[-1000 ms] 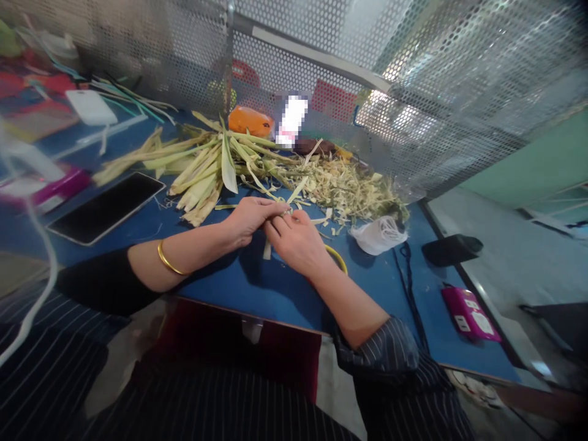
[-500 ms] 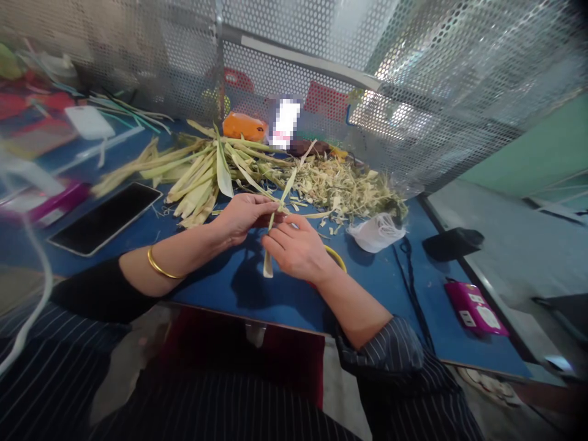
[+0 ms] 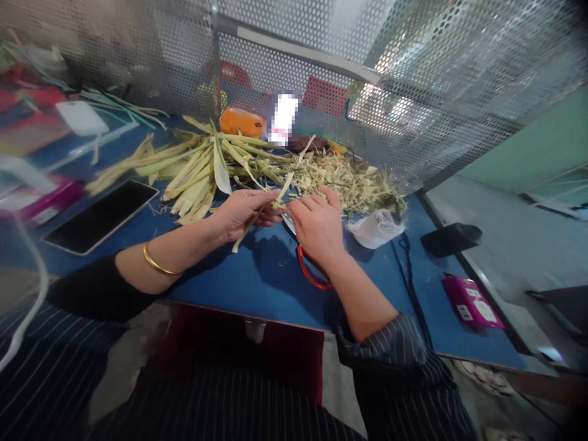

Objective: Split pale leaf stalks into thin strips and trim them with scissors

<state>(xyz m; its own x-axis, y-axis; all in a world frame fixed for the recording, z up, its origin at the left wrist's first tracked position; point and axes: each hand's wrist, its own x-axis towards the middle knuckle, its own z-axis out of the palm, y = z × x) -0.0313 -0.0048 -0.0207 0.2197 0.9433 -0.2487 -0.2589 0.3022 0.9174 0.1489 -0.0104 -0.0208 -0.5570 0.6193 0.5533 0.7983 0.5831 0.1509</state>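
Above the blue table, my left hand (image 3: 248, 215) pinches a narrow pale-green corn husk strip (image 3: 283, 190) between thumb and fingers. One end of the strip points up and another hangs below the hand. My right hand (image 3: 319, 226) meets it from the right, its fingertips closed at the folded part of the strip; the exact grip is partly hidden. Red-handled scissors (image 3: 303, 269) lie on the table beneath my right hand, largely covered by it. Behind my left hand is a bundle of long husks (image 3: 193, 177). A heap of shredded husk bits (image 3: 349, 180) lies beyond my right hand.
A roll of white string (image 3: 375, 229) stands right of my hands. Farther right are a black cylinder (image 3: 452, 239) and a purple pack (image 3: 473, 300). A dark phone (image 3: 101, 215) lies at left. An orange pack (image 3: 241, 122) rests before the perforated metal screen (image 3: 285, 52).
My right hand has turned palm down, its fingers now pointing away. The strip's lower end has swung left under my left hand. More of the red scissor handle shows.
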